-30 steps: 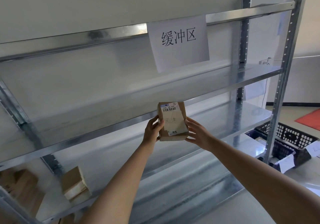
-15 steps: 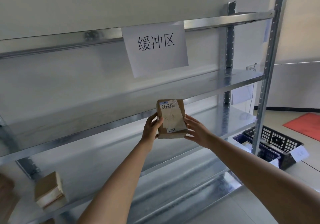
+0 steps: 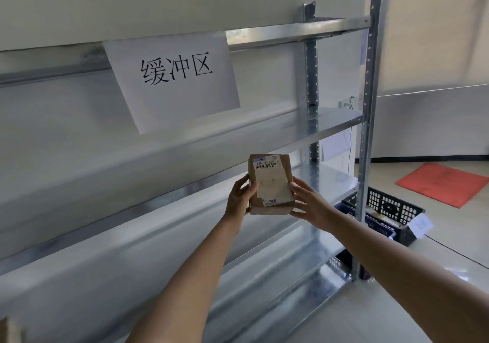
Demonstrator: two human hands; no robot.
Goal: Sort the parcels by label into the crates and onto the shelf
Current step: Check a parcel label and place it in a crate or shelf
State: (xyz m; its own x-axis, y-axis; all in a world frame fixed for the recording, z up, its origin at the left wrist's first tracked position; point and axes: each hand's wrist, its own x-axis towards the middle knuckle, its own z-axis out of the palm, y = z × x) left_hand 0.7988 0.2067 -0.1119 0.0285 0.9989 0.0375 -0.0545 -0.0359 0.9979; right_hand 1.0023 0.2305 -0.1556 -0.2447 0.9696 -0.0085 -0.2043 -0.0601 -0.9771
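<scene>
one parcel (image 3: 270,183) in hand, held up label-out in front of the rack (image 3: 366,131), below and right of the sign (image 3: 172,80). left hand (image 3: 239,197) grips its left edge, thumb curled over the front. right hand (image 3: 308,202) flat on the right edge, fingers near straight, pressing not wrapping. parcel not yet placed, looks like the label-reading step. shelves right of the sign bare as far as seen. crates (image 3: 383,215) on the floor past the rack's right post, contents too unclear to tell. how many parcels are left: cannot tell.
</scene>
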